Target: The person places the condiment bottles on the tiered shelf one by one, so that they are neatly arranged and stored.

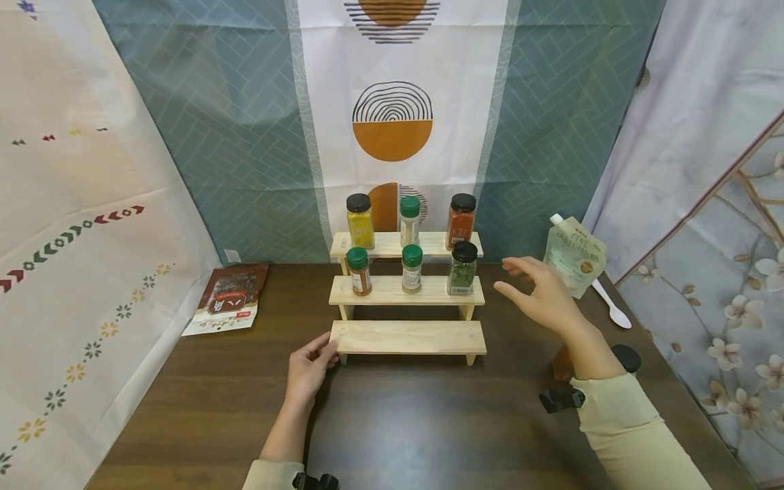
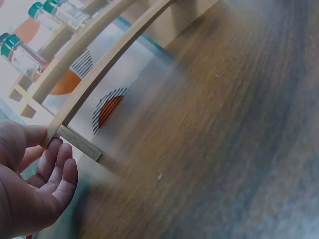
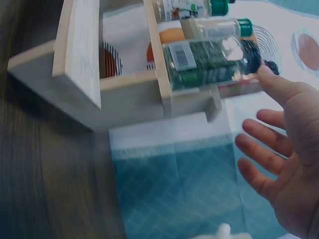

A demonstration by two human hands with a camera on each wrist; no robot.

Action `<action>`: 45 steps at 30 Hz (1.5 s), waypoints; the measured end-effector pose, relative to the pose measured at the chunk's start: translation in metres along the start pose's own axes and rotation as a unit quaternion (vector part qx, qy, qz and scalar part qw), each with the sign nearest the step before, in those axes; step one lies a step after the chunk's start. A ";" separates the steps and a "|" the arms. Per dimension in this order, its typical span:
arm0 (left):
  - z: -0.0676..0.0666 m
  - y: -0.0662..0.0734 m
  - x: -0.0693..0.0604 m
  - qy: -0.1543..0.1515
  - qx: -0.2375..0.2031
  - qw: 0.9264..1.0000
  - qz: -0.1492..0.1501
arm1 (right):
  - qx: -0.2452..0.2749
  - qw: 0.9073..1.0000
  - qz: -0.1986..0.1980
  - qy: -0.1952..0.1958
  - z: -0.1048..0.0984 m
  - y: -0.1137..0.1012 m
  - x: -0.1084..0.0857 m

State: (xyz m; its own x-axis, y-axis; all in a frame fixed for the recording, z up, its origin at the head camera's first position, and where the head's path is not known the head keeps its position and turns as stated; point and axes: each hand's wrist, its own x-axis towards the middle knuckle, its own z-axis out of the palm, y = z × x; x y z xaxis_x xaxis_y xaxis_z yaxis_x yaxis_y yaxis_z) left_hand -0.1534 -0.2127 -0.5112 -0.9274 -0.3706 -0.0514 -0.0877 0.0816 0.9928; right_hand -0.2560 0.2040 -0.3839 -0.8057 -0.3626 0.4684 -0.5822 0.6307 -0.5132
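A three-tier wooden spice rack stands on the table. My left hand pinches the left end of its lowest step between thumb and fingers, as the left wrist view shows. My right hand is in the air to the right of the rack, fingers apart and holding nothing. Nearest to it is a black-capped jar of green herbs on the middle step. Beside that jar stand two green-capped shakers, one pale and one reddish. The top step bears a yellow jar, a pale shaker and an orange-red jar.
A pale green spouted pouch leans at the back right, with a white spoon by it. Another black-capped jar is partly hidden behind my right forearm. A brown packet lies at the back left. Fabric hangs around the table.
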 end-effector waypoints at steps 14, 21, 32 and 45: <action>0.002 0.002 0.000 0.006 0.001 1.000 -0.001 | -0.069 0.998 0.001 0.014 -0.048 0.025 -0.052; 0.002 0.001 -0.002 0.001 0.000 1.000 -0.003 | -0.081 0.996 0.025 -0.003 -0.062 0.043 -0.077; 0.002 0.000 0.000 0.004 -0.008 1.000 -0.002 | -0.116 0.989 0.037 -0.082 -0.064 0.064 -0.104; 0.001 0.000 0.000 0.005 -0.017 1.000 -0.004 | -0.106 0.992 0.004 -0.067 -0.061 0.075 -0.119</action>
State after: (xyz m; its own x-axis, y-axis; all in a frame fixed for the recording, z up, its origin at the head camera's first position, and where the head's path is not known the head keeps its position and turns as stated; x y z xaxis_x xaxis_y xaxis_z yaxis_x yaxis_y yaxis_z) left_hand -0.1537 -0.2119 -0.5112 -0.9231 -0.3801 -0.0587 -0.0826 0.0469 0.9955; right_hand -0.1971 0.3363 -0.4345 -0.8262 -0.4355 0.3572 -0.5503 0.7595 -0.3469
